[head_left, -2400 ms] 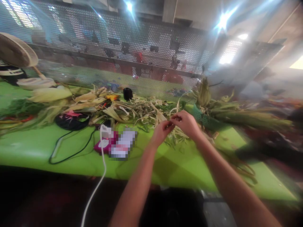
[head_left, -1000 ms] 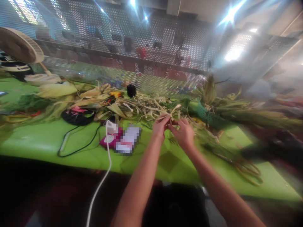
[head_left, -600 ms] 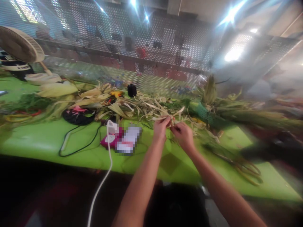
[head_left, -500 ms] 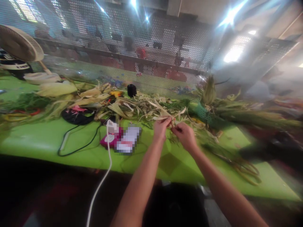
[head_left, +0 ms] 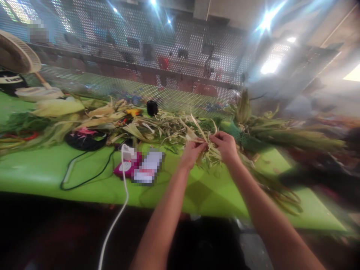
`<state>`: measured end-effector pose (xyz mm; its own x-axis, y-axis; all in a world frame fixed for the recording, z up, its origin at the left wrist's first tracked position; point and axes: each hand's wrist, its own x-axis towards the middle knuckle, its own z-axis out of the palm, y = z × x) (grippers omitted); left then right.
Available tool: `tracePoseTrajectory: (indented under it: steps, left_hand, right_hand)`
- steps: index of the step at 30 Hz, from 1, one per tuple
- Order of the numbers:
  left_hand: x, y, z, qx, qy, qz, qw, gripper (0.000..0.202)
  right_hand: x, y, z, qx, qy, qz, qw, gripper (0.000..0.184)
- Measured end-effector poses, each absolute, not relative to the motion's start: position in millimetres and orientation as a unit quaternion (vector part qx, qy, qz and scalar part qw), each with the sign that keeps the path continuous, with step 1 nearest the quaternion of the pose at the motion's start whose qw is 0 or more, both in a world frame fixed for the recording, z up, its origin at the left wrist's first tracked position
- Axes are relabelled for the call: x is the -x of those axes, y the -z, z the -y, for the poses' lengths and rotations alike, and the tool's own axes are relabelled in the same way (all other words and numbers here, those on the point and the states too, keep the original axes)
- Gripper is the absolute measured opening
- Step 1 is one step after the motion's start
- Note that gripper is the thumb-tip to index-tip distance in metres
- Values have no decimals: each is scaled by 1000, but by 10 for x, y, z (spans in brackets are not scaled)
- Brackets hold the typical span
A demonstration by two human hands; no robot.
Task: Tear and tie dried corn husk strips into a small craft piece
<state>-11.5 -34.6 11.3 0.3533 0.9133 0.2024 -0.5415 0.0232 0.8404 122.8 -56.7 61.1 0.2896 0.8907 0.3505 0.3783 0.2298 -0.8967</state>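
Note:
Over the green tabletop [head_left: 194,195], my left hand [head_left: 192,153] is closed on pale dried corn husk strips [head_left: 201,129]. Opposite it, my right hand [head_left: 225,144] pinches the same husk strips, its fingertips close to those of the left. The strips fan upward and outward between the two hands, and some green bits hang below them. A heap of loose husks and leaves [head_left: 165,125] lies just behind. What exactly sits inside the fingers is too small to make out.
A magenta power strip [head_left: 126,168] with a white plug and cable, and a phone [head_left: 148,168], lie left of my arms. Farther left are a black pouch [head_left: 86,138] and a fan [head_left: 21,52]. Scissors [head_left: 289,198] lie right; perforated metal mesh [head_left: 174,75] stands behind.
My right hand has risen slightly from beside and below the husk strips to their upper right side. The strips now spread more upright between both hands. The view has shifted a little.

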Motion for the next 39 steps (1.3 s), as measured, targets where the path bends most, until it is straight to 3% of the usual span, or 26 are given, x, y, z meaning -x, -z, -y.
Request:
tracePoseTrajectory:
  steps: [4, 9, 13, 23, 27, 34, 39]
  left_hand:
    - [151, -108, 330, -465, -534, -228, 668, 26]
    - [142, -116, 310, -448, -558, -229, 660, 31]
    - [123, -129, 331, -438, -559, -199, 675, 36]
    - [134, -82, 323, -420, -551, -226, 685, 41]
    - [146, -105, 303, -353, -574, -219, 706, 45]
    - [166, -129, 305, -341, -561, -195, 729, 46]
    - [187, -91, 271, -311, -581, -233, 715, 49]
  right_hand:
    - [-1295, -632, 545, 594, -194, 582, 520, 37]
    - [-1309, -832, 593, 589, 28, 676, 441, 22]
    - [-1219, -925, 531, 539, -23, 755, 373, 11]
    - [-1226, -900, 378, 532, -32, 735, 419, 11]
    - [-1335, -921, 407, 522, 15, 737, 429, 23]
    - [-1388, -797, 206, 580, -93, 704, 400, 20]
    - [-1292, -828, 221, 520, 24, 740, 426, 17]
